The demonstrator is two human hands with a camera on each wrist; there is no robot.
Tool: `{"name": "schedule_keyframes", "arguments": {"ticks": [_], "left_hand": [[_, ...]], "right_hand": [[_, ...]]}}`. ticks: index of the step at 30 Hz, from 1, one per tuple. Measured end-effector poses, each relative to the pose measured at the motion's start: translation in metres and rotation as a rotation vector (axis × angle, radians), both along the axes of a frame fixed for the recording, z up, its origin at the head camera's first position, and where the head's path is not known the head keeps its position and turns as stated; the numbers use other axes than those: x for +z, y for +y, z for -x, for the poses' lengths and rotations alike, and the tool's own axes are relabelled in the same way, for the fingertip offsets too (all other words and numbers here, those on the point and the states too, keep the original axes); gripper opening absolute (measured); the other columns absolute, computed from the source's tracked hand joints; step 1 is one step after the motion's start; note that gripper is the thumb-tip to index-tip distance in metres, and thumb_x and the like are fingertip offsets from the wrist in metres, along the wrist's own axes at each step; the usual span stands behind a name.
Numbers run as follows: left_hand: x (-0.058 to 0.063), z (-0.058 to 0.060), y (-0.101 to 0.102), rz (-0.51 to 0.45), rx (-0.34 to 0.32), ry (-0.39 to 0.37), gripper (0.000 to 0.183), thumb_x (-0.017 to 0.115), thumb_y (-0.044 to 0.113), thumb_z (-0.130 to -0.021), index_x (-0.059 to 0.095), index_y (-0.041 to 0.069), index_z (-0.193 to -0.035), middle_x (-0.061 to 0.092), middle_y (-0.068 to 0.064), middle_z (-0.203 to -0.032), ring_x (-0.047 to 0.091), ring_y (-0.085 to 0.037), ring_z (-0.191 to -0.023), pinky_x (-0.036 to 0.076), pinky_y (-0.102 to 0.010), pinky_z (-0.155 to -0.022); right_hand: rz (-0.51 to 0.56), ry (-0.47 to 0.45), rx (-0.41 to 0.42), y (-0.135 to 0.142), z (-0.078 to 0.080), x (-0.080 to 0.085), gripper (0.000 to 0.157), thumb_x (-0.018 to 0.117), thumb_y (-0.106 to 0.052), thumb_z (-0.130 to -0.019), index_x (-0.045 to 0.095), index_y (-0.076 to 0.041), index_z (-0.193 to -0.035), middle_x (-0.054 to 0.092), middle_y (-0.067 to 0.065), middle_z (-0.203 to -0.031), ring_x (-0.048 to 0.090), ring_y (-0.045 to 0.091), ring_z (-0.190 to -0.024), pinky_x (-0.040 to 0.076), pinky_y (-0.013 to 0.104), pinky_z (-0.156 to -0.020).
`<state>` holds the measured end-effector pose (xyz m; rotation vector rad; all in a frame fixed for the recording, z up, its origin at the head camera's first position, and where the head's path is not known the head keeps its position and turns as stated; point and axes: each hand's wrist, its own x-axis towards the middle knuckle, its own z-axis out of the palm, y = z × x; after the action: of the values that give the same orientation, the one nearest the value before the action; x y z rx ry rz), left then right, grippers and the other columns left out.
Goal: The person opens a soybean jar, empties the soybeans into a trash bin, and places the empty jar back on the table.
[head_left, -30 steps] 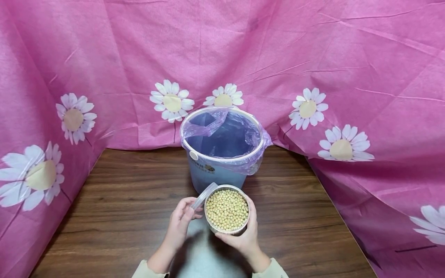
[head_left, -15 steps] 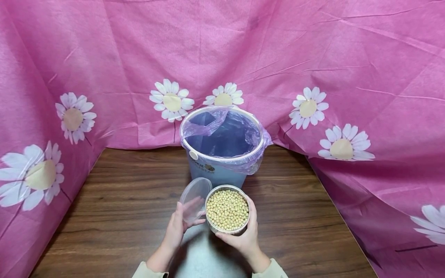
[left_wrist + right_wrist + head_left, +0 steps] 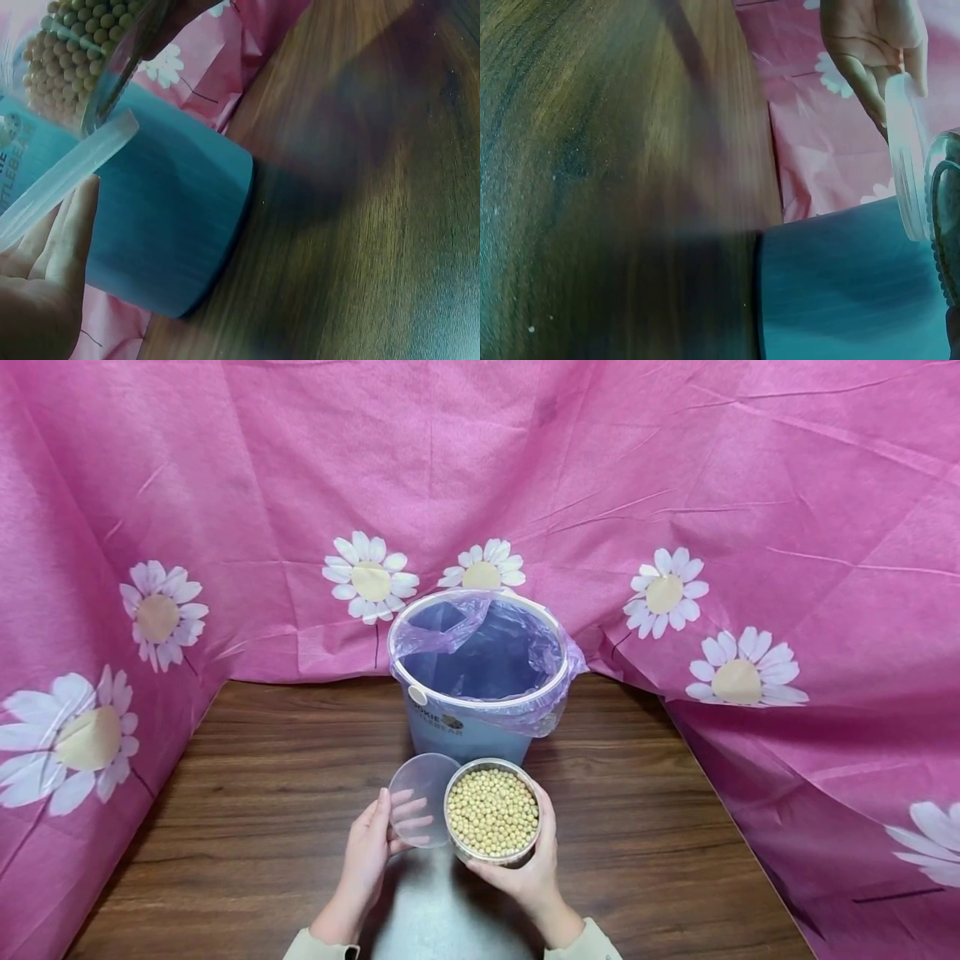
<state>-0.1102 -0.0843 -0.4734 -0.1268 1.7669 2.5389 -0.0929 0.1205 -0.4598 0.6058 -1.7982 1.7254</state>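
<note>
My left hand (image 3: 367, 843) holds a clear round plastic lid (image 3: 431, 775) at its left edge, thumb at the rim and fingers spread behind, showing through it. The left wrist view has the lid (image 3: 71, 176) tilted, with fingertips against its underside. My right hand (image 3: 528, 883) grips a clear plastic jar (image 3: 454, 852) around its side, thumb at the front. Soybeans (image 3: 492, 811) fill the uncovered jar close to its rim. Lid and jar are side by side, the lid's right edge right at the jar's rim. In the right wrist view, the jar is cut off by the frame edge.
Behind the jar stands a blue bin (image 3: 472, 747) with a white rim and dark lettering. A thin purple bag (image 3: 517, 720) lines it and hangs over its right side. Pink daisy-patterned cloth (image 3: 480, 460) surrounds the brown wooden table (image 3: 637, 843) at the back and both sides.
My left hand has turned the lid from edge-on to face the head camera, then lowered it slightly. Its fingers have moved behind the lid. The right hand and jar are almost still.
</note>
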Motion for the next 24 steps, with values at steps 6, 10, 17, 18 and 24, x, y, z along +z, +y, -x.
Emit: {"name": "schedule_keyframes", "arguments": {"ticks": [6, 10, 17, 18, 24], "left_hand": [[-0.008, 0.001, -0.007, 0.039, 0.064, -0.070, 0.052, 0.043, 0.037, -0.098, 0.044, -0.009, -0.121, 0.066, -0.019, -0.106, 0.069, -0.023, -0.081, 0.056, -0.044, -0.066], [-0.018, 0.000, -0.014, 0.095, 0.060, -0.133, 0.050, 0.044, 0.033, -0.098, 0.041, -0.009, -0.125, 0.062, -0.023, -0.112, 0.068, -0.022, -0.082, 0.057, -0.043, -0.065], [-0.042, -0.001, -0.021, 0.161, 0.043, -0.228, 0.047, 0.050, 0.024, -0.096, 0.040, -0.010, -0.127, 0.059, -0.026, -0.113, 0.066, -0.033, -0.088, 0.057, -0.043, -0.065], [-0.045, -0.002, -0.022, 0.174, 0.041, -0.237, 0.047, 0.052, 0.023, -0.095, 0.041, -0.010, -0.126, 0.060, -0.026, -0.112, 0.066, -0.033, -0.087, 0.057, -0.043, -0.064], [-0.057, -0.005, -0.025, 0.255, 0.029, -0.262, 0.043, 0.056, 0.018, -0.093, 0.045, -0.012, -0.123, 0.063, -0.024, -0.105, 0.067, -0.029, -0.081, 0.057, -0.041, -0.059]], "right_hand": [[-0.008, -0.008, -0.012, 0.007, 0.001, 0.010, 0.110, 0.089, -0.005, -0.046, 0.025, 0.017, -0.133, 0.035, 0.039, -0.129, 0.042, 0.031, -0.118, 0.032, 0.023, -0.104], [-0.033, -0.033, -0.053, 0.015, 0.001, 0.026, 0.109, 0.088, -0.001, -0.045, 0.026, 0.016, -0.134, 0.035, 0.039, -0.129, 0.042, 0.027, -0.119, 0.032, 0.021, -0.103], [-0.054, -0.002, -0.129, 0.032, 0.004, 0.056, 0.109, 0.088, 0.000, -0.043, 0.028, 0.015, -0.134, 0.036, 0.038, -0.128, 0.042, 0.027, -0.118, 0.033, 0.022, -0.103], [-0.054, 0.001, -0.138, 0.034, 0.005, 0.060, 0.109, 0.088, 0.000, -0.043, 0.028, 0.015, -0.134, 0.036, 0.038, -0.128, 0.042, 0.027, -0.118, 0.033, 0.021, -0.103], [-0.011, 0.002, -0.159, 0.047, 0.008, 0.093, 0.109, 0.083, 0.011, -0.039, 0.030, 0.012, -0.135, 0.035, 0.035, -0.130, 0.040, 0.028, -0.118, 0.032, 0.023, -0.103]]}}
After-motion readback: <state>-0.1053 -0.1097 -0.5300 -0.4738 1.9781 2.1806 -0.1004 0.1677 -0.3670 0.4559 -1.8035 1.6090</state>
